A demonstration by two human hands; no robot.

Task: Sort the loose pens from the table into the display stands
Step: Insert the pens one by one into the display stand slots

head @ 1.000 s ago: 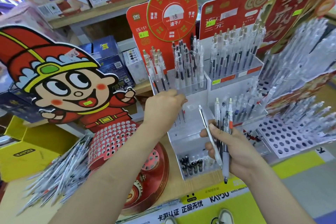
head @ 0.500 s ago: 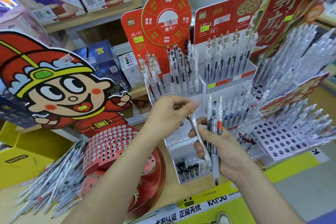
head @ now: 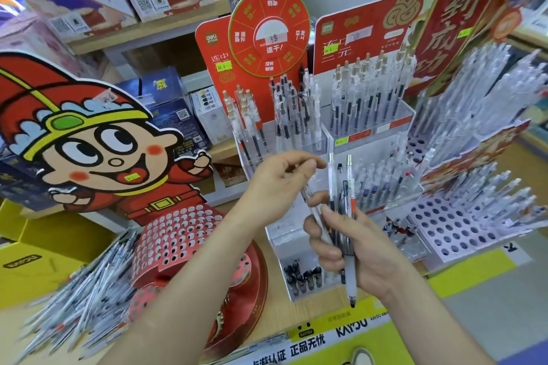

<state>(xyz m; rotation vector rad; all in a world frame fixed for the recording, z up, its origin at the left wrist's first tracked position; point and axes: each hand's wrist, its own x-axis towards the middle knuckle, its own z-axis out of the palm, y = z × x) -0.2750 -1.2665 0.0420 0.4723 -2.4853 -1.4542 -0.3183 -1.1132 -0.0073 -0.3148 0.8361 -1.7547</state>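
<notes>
Head cam: right hand (head: pixel 373 252) grips a bunch of pens (head: pixel 345 201) upright, left hand (head: pixel 281 184) fingers pinching one clear pen (head: pixel 318 215) off it.

Right hand (head: pixel 370 255) grips pens (head: pixel 350 272); left hand (head: pixel 278 187) pinches clear pen (head: pixel 316 210).

Blurred: loose pen pile (head: pixel 74 299), also cut by left edge; far-right pens (head: pixel 504 92). Hidden in left hand (head: pixel 275 184): clear pen (head: pixel 308 195) upper end.
</notes>
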